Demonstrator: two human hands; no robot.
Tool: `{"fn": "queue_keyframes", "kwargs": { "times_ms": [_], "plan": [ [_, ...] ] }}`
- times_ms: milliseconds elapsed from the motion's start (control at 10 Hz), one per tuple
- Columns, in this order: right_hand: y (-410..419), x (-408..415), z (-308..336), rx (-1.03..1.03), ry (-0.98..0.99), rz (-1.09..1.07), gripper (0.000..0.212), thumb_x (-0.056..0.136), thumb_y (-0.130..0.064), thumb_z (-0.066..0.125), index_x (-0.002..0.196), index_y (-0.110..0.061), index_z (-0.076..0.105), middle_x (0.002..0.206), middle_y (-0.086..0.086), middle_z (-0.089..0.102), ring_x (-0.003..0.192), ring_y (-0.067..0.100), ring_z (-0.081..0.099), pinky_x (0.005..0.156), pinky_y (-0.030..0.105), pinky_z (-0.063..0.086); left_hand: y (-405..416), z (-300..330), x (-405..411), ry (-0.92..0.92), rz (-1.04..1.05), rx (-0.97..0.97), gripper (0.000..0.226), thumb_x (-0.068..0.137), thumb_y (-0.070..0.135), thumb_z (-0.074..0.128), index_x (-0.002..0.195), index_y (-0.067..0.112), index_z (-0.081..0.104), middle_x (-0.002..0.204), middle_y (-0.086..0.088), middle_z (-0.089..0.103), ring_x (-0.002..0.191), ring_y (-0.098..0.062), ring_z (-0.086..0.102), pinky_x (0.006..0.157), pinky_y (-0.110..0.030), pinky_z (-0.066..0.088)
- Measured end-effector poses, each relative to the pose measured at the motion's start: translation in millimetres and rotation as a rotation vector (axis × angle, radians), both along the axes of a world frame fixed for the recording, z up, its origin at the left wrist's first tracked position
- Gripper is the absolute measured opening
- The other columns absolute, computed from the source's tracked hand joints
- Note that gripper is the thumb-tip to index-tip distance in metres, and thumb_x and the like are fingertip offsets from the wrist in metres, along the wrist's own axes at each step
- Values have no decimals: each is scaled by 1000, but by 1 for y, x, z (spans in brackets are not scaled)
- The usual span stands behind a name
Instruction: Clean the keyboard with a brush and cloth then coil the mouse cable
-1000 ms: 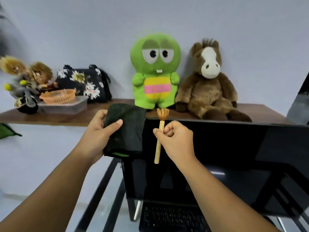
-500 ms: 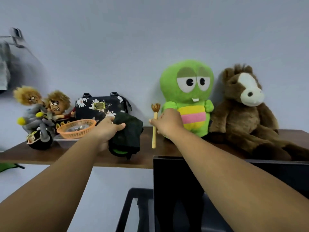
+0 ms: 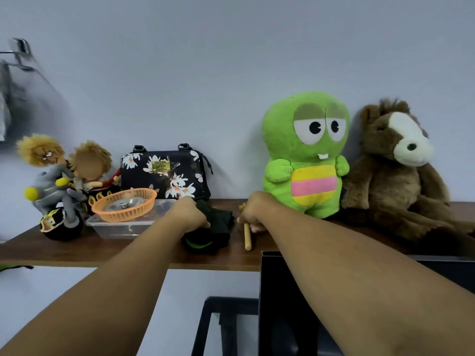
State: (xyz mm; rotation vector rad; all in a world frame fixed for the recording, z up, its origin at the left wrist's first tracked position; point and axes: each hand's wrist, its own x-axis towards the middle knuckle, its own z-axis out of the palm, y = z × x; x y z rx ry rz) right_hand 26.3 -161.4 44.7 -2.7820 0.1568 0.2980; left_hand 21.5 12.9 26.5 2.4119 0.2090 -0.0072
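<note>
Both arms reach forward, nearly straight, to the wooden shelf point(image 3: 77, 249). The left hand point(image 3: 191, 214), knuckles up, grasps the dark cloth point(image 3: 210, 235), which rests on the shelf left of the green plush toy point(image 3: 305, 155). The right hand point(image 3: 253, 210) curls around the brush point(image 3: 247, 236), its wooden handle lying on the shelf just left of that toy.

Blk cloth point(image 3: 216, 227) (green trim), tan brush point(image 3: 247, 236), orange basket point(image 3: 123, 205)
</note>
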Motion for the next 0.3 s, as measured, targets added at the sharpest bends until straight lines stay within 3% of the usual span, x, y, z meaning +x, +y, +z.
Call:
{"fn": "queue_keyframes", "kwargs": {
  "times_ms": [100, 200, 300],
  "plan": [
    [3, -2, -1, -161, -5, 39, 47, 93, -42, 60, 55, -13, 57, 32, -2, 52, 32, 11, 50, 51, 23, 42, -4, -1, -2, -49, -28, 277, 62, 79, 25, 77, 133, 10, 49, 117, -10, 61, 102, -25, 60, 77, -29, 50],
    [4, -3, -3, -210, -95, 58, 48, 91, -44, 60, 56, -14, 49, 35, 3, 49, 45, 18, 44, 50, 25, 38, -6, -3, -5, -79, -118, 400, 52, 83, 22, 63, 134, 17, 50, 119, -6, 59, 104, -23, 58, 87, -33, 53],
    [3, 1, -5, -35, -152, 52, 42, 95, -38, 52, 63, -13, 43, 76, 10, 52, 58, 24, 41, 62, 29, 46, -6, -5, -8, -65, -167, 425, 46, 86, 22, 52, 132, 20, 51, 117, -4, 59, 106, -23, 56, 94, -40, 51]
  ]
}}
